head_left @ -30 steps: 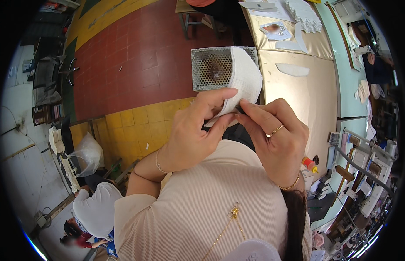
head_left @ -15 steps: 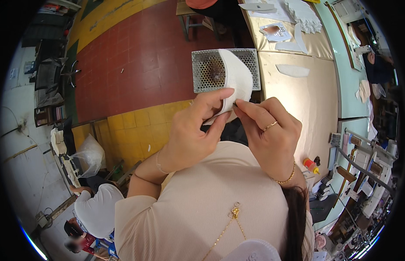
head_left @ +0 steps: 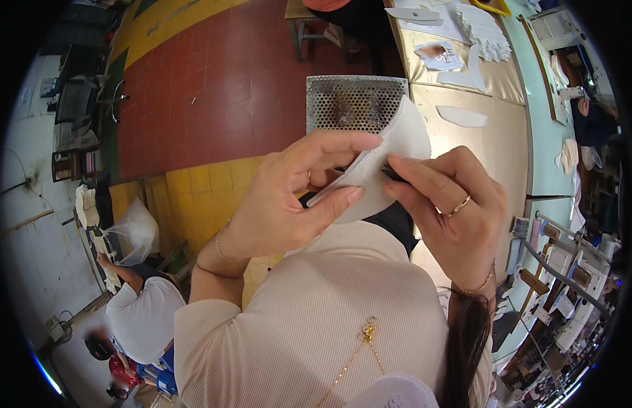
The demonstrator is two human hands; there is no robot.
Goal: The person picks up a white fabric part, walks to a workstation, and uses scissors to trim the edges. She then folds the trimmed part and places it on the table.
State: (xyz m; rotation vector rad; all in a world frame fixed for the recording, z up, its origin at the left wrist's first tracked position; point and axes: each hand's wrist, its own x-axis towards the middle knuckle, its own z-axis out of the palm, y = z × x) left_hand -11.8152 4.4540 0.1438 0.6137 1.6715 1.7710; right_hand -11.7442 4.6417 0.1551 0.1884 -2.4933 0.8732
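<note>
In front of my chest, a white curved fabric piece (head_left: 406, 139) is held up at a slant. It looks layered along its left edge. My left hand (head_left: 282, 190) is closed on that edge, with the thumb on the near side and the fingers behind. My right hand (head_left: 459, 207) pinches a small dark tool (head_left: 392, 174) against the face of the piece. Its kind cannot be made out, since the fingertips cover most of it. Beyond the piece stands a grey perforated metal basket (head_left: 319, 102), partly hidden by the piece and my left fingers.
To the right runs a tan-covered table (head_left: 496, 153) with a flat white cut piece (head_left: 462, 116) and a stack of white pieces (head_left: 482, 30). A person in white (head_left: 143, 316) works at the lower left. Another person sits at the top near a wooden stool (head_left: 299, 13).
The white piece has swung and tilted to the right, uncovering more of the basket. My right hand has shifted right, and the dark tool now shows more between its fingers.
</note>
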